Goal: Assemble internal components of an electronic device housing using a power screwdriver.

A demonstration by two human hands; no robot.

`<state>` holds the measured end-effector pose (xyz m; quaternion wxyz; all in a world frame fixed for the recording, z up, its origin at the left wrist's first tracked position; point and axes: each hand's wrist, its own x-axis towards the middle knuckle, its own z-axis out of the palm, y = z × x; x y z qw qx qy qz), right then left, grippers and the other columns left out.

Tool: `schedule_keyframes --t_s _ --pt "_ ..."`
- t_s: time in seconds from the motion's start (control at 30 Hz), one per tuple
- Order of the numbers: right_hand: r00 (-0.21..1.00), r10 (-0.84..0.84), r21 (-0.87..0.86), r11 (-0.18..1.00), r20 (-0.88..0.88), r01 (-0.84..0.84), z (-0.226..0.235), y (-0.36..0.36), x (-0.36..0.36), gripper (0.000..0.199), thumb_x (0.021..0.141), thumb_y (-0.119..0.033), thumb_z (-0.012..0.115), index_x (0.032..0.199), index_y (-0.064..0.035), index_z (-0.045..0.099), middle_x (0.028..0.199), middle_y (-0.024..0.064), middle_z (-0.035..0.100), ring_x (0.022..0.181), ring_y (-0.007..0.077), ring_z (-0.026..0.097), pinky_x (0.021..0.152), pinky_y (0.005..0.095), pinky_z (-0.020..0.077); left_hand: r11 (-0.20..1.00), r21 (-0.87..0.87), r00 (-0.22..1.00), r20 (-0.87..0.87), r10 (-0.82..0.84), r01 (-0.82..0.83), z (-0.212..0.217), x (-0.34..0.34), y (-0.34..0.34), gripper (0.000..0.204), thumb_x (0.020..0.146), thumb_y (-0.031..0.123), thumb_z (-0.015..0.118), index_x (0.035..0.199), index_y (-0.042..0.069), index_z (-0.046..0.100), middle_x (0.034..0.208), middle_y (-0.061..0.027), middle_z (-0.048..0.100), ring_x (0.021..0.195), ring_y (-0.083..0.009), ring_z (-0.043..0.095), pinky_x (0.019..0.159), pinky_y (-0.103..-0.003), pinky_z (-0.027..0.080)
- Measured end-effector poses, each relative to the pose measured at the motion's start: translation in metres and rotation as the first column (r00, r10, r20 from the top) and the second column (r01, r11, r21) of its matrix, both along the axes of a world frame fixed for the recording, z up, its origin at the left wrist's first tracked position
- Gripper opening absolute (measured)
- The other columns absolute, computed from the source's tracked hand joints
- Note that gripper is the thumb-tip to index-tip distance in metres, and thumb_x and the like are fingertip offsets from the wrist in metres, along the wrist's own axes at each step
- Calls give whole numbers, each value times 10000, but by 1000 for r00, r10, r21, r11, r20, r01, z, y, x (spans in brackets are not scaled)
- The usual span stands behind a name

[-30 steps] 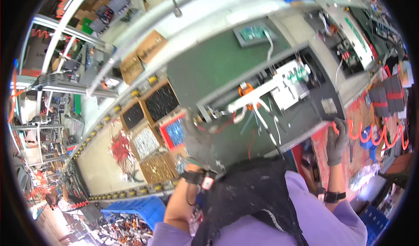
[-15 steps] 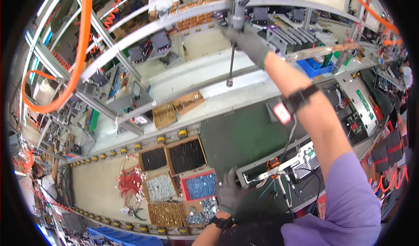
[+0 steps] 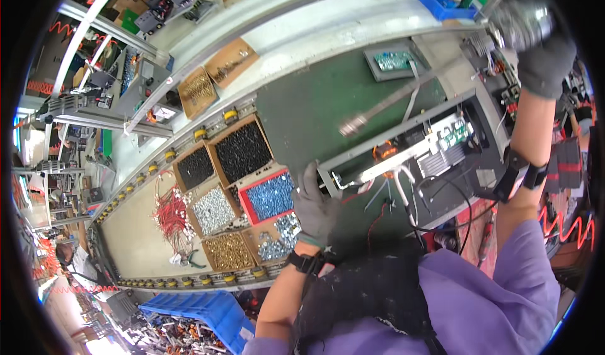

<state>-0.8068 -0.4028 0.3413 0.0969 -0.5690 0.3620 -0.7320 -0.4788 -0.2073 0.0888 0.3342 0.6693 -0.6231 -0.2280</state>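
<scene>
Here the right grip (image 3: 547,65) clamps the long-shafted power screwdriver (image 3: 520,26) out to the side, perhaps so its shaft clears, while the left grip (image 3: 315,213), closure impossible to tell, touches the open grey metal chassis (image 3: 378,141) on the green counter (image 3: 296,115), seemingly steadying it.

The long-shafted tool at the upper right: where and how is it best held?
Probably by the tool's thick body, from the right, as the right hand does. That body looks broad enough to wrap fingers around; the thin shaft reaches left above the green surface, likely offering less to grip.
</scene>
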Motion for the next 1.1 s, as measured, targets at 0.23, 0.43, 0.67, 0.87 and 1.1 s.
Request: schedule_keyframes --t_s 0.23,0.43,0.67,0.87,1.1 --pt "428 342 55 725 837 -687 -156 67 -36 266 940 -177 509 1082 43 553 1050 170 612 931 260 627 830 375 550 997 -78 996 87 -12 19 2 -2 -4 726 707 54 746 1339 44 389 1110 -182 598 908 -267 659 737 -324 544" --pt "301 127 133 693 945 -709 -220 81 -9 210 910 -143 545 1023 33 558 937 152 608 840 268 617 785 384 546 999 53 1000 -29 -9 10 6 -5 -5 721 700 31 732 1335 35 391 1174 -170 565 982 -281 639 801 -333 534" --pt "250 124 78 739 960 -669 -237 84 -4 96 884 -106 558 909 -14 548 841 112 606 793 261 632 801 405 555 1000 -5 1000 -7 -24 24 1 -5 -5 746 697 -31 686 1361 1 348 1261 -186 505 1109 -317 575 928 -352 480" --pt "205 57 95 743 977 -662 -240 88 -3 103 880 -114 565 894 -14 545 845 104 594 779 252 611 805 410 547 1000 2 1000 7 -15 15 2 -5 -4 744 699 -28 683 1361 -6 345 1257 -191 509 1098 -315 583 913 -346 489" --pt "279 -21 203 739 960 -642 -230 89 1 114 880 -120 565 895 -8 547 836 97 583 775 252 598 801 411 544 998 -24 999 11 -51 51 0 -1 -4 746 692 -24 707 1350 -3 356 1211 -188 522 1031 -298 614 854 -337 519"
